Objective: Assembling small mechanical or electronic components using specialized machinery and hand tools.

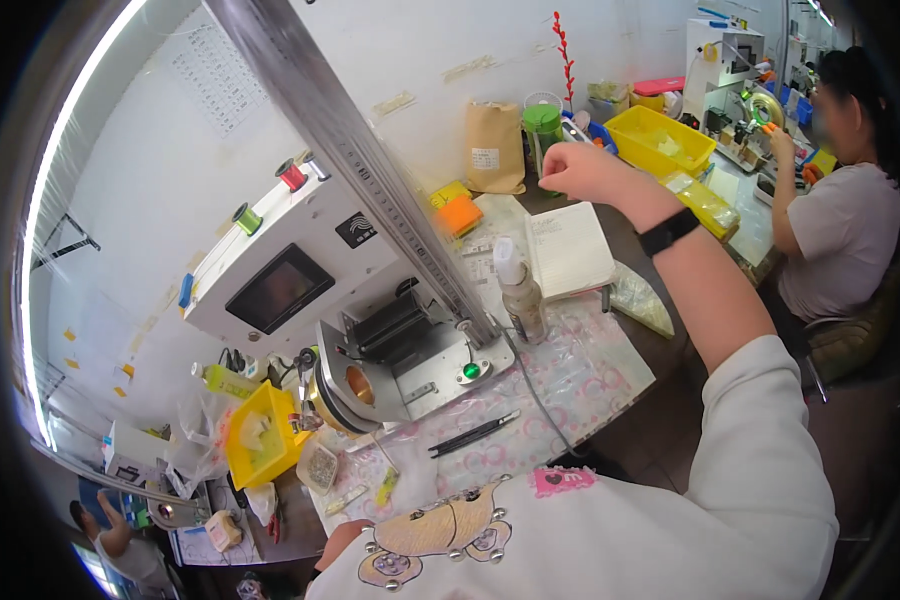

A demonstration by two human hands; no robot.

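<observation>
"Right hand (575, 172) is stretched out toward the wall, fingers curled, just beside the green-topped cup (543, 118); the left one's out of view."

"Gripping anything?"

"Can't tell from here; the curled fingers hide it."

"And nearby?"

"Open notebook (573, 250) below that wrist; clear bottle (522, 300) with a white cap beside the pages; black tweezers (475, 433) on the pink-patterned cover (600, 385); white machine (350, 272) off to the left; a seated co-worker (840, 220) over on the right."
</observation>
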